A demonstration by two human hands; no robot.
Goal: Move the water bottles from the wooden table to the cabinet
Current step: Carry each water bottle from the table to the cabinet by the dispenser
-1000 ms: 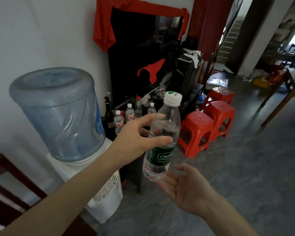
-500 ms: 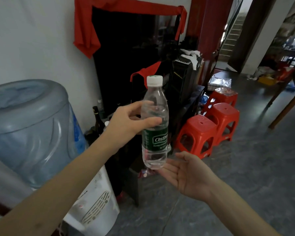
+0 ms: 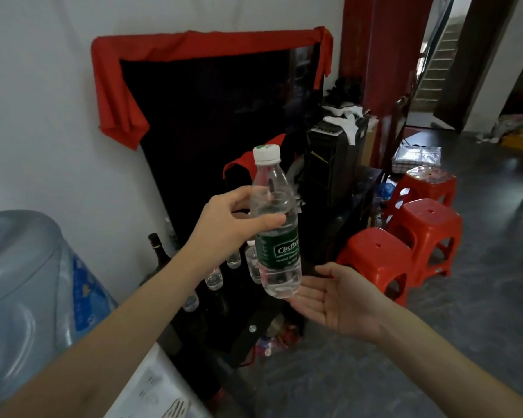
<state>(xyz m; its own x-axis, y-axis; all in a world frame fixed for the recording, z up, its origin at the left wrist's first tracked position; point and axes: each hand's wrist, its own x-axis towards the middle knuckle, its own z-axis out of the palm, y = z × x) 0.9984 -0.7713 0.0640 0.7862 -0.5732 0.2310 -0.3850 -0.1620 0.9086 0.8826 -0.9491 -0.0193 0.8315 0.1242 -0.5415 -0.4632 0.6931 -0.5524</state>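
Head view: The left hand [image 3: 224,233] grips a water bottle [image 3: 277,227] in mid-air, fingers [image 3: 266,220] and thumb wrapped round its clear shoulder just above the green label. The bottle is nearly upright, white cap uppermost, tilted slightly. The right hand [image 3: 338,297] lies palm-up, fingers straight and holding nothing, just beside the bottle's base; contact cannot be confirmed. Beyond and below the held bottle stands the dark cabinet [image 3: 338,236], with several small bottles [image 3: 213,277] and a dark glass bottle [image 3: 160,254] already grouped on its surface. A water dispenser jug [image 3: 27,282] sits at lower left; red plastic stools [image 3: 378,260] stand at right.

Procedure: Keep the grip firm on the shoulder. Carry the bottle over a free spot beside the grouped bottles. Lower it base-first and vertical. Avoid striking neighbouring bottles; they would probably topple easily.
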